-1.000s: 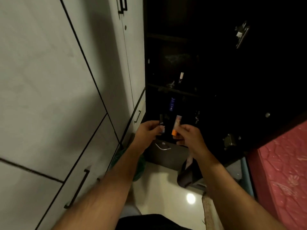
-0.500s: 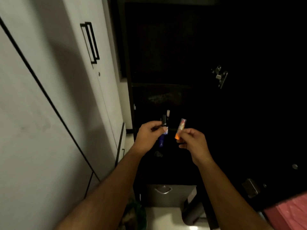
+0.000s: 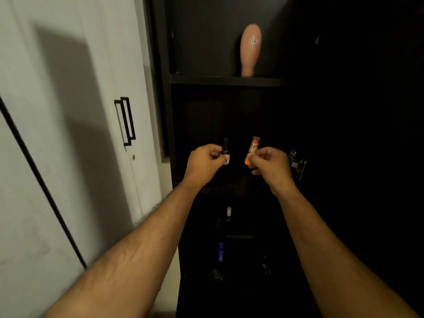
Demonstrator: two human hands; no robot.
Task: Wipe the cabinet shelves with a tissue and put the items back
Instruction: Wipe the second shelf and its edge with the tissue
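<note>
A peach bottle (image 3: 250,48) is standing in the black cabinet (image 3: 227,80); the orange tube (image 3: 252,150) is showing beside white doors (image 3: 68,111).

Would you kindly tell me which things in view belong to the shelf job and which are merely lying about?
Job:
small dark bottle in left hand
orange tube in right hand
peach bottle on upper shelf
blue bottle lower down

Lying about:
white door handles
door hinge

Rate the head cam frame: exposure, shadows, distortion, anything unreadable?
Head view: the dark cabinet interior is heavily underexposed; lower-shelf items are barely legible apart from a blue bottle. The white wardrobe door is lit and carries a broad soft shadow. Wide-angle distortion bows the door lines. The left hand, the right hand with its orange tube, and the beige pin-shaped bottle read clearly.
</note>
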